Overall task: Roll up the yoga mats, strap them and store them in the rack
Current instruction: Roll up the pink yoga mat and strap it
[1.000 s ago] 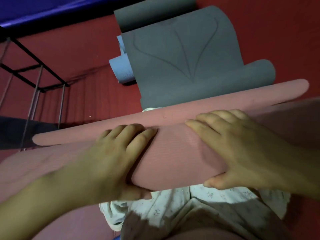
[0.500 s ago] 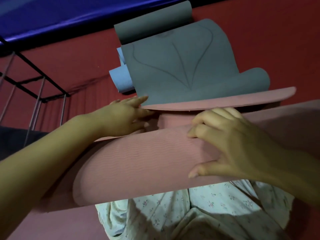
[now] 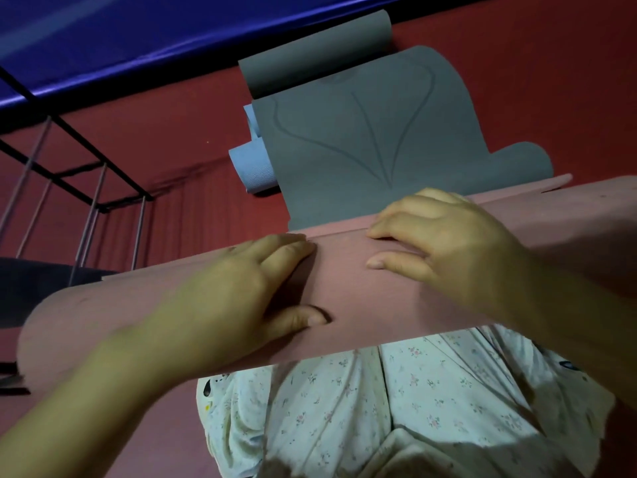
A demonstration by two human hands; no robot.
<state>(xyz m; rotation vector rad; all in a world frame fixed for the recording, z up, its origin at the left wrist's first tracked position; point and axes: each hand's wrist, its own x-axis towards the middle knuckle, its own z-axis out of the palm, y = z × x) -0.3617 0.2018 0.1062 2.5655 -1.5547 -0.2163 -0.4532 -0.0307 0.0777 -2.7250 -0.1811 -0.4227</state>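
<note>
A pink yoga mat, rolled into a thick tube, lies across my lap from lower left to upper right. My left hand grips its middle, fingers over the top and thumb on the near side. My right hand holds the roll just to the right, fingertips on the mat's loose edge along the top, thumb in front. A grey mat with a curved line drawing lies partly unrolled on the floor beyond, both ends curled. A light blue rolled mat sticks out from under its left side.
A black metal rack with thin upright bars stands at the left on the red floor. A blue surface runs along the far edge. My floral-print clothing fills the lower middle.
My left hand reached forward to the mat's raised loose flap, then came back onto the roll. The flap now lies down against the roll, and my right hand shifted up to its edge.
</note>
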